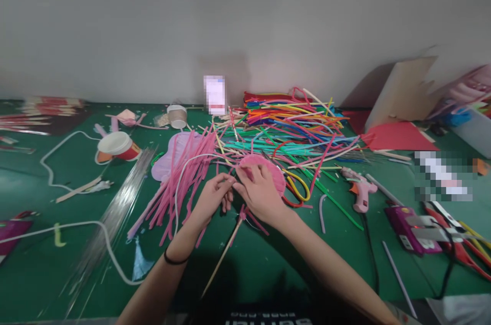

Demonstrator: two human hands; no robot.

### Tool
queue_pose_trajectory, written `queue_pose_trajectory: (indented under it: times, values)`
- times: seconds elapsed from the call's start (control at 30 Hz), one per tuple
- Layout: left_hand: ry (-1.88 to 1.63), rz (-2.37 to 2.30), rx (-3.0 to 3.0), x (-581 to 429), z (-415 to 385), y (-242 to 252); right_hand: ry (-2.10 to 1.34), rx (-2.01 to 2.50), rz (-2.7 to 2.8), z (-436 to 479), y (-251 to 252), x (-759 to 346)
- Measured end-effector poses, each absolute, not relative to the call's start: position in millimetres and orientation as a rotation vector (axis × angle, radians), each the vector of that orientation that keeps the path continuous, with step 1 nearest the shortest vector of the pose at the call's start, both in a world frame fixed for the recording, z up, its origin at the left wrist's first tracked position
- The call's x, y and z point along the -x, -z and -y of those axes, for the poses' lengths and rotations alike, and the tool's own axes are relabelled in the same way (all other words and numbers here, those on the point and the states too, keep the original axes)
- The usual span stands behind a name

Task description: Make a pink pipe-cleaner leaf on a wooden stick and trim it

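Note:
My left hand (215,197) and my right hand (264,196) meet above the table, thumbs and fingertips pinched close together. Whatever lies between the fingertips is too small or hidden to make out. Just behind my right hand is a round pink fuzzy disc (276,174), partly covered by the fingers. Below the hands, a thin wooden stick (223,256) with pink fuzzy material at its top slants toward me. Many pink pipe cleaners (172,192) lie to the left of my left hand, partly over a lilac fuzzy shape (163,165).
Multicoloured pipe cleaners (295,115) are heaped at the back. Yellow-handled scissors (299,187) and a pink glue gun (360,189) lie rightward. Thin wires (123,194), a paper cup (117,146) and a white cable (105,233) occupy the left. A lit phone (215,95) stands against the wall.

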State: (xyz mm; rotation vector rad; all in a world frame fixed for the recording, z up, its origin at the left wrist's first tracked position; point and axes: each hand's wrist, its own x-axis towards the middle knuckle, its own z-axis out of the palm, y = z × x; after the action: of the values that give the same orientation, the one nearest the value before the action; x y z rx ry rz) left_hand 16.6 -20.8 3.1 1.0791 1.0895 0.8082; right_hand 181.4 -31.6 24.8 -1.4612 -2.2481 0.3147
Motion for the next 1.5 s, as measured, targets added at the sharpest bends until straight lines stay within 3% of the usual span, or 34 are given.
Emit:
queue_pose_trajectory:
  times: [0.17, 0.33, 0.4, 0.53, 0.63, 0.87, 1.0, 1.1, 1.2, 1.4, 1.5]
  values:
    - [-0.783, -1.058, -1.108, -18.9, 25.8, -11.3, -0.021, 1.531, 2.31, 36.4, -18.6, -182.0]
    - [-0.738, -0.998, -1.196, -20.1, 31.4, -13.5, -0.053, 1.624, 2.222, 9.1, -46.5, -195.1]
    - [-0.721, -0.977, -1.229, -19.4, 32.1, -13.5, -0.155, 1.722, 2.198, -13.2, -65.1, -201.8]
    - [-0.722, -0.981, -1.274, -17.9, 32.1, -13.5, -0.723, 1.777, 2.591, -52.5, -93.9, -210.1]
    - [-0.708, -1.005, -1.307, -18.8, 33.1, -12.7, -0.859, 1.613, 2.684, -62.1, -99.2, -208.1]
    - [-0.696, -1.04, -1.356, -25.5, 30.1, -4.3, -0.868, 1.214, 2.551, -47.4, -82.6, -185.6]
    - [-0.67, -1.156, -1.418, -18.6, 26.5, 2.9, -0.594, 1.235, 2.368, -21.5, -74.1, -186.8]
    - [-0.743, -1.386, -1.727, -8.4, 36.6, 1.2, -0.389, 1.361, 2.063, 12.3, -60.0, -202.9]
    - [-0.822, -1.579, -2.185, -4.7, 55.9, -8.9, -0.474, 1.404, 2.116, 51.9, -35.3, -217.0]
    - [-0.609, -1.144, -2.781, -20.7, 55.6, -19.9, -0.493, 1.547, 2.25, 97.6, 6.1, -210.5]
    - [-0.591, -1.186, -2.804, -23.9, 40.2, -14.1, -0.475, 1.547, 2.255, 99.3, 9.2, -206.5]
